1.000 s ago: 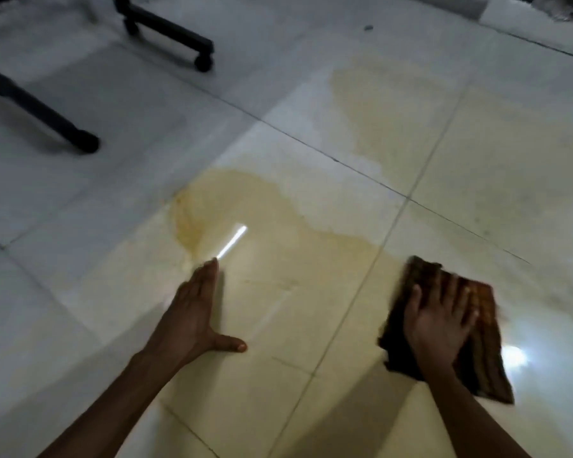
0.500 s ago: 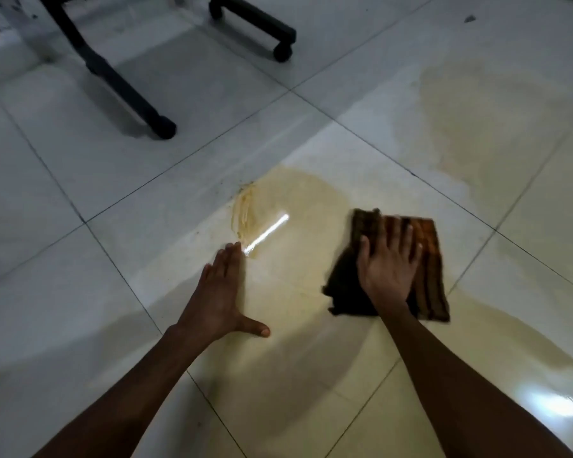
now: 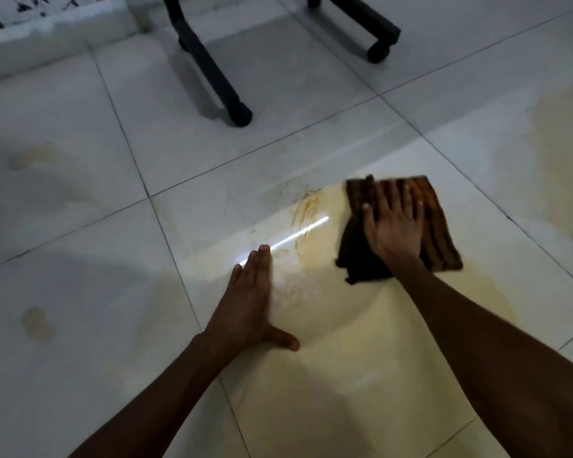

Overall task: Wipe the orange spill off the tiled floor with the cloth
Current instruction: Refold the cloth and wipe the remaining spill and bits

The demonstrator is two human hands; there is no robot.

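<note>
Head view, looking down: a pale tiled floor (image 3: pixel 80 259) carries a wide orange spill (image 3: pixel 361 342) spreading below and to both sides of the pressing hand. A dark striped cloth (image 3: pixel 440 233) lies flat under the right hand (image 3: pixel 394 226), fingers spread straight, pressing rather than clutching. Since a second ago the cloth has swept left across the spill to its far edge, so the nearer film looks thinner. Left hand (image 3: pixel 248 302) rests flat, bracing, beside a light streak. Chair legs (image 3: pixel 209 71) stand well beyond the cloth; open floor lies leftward.
</note>
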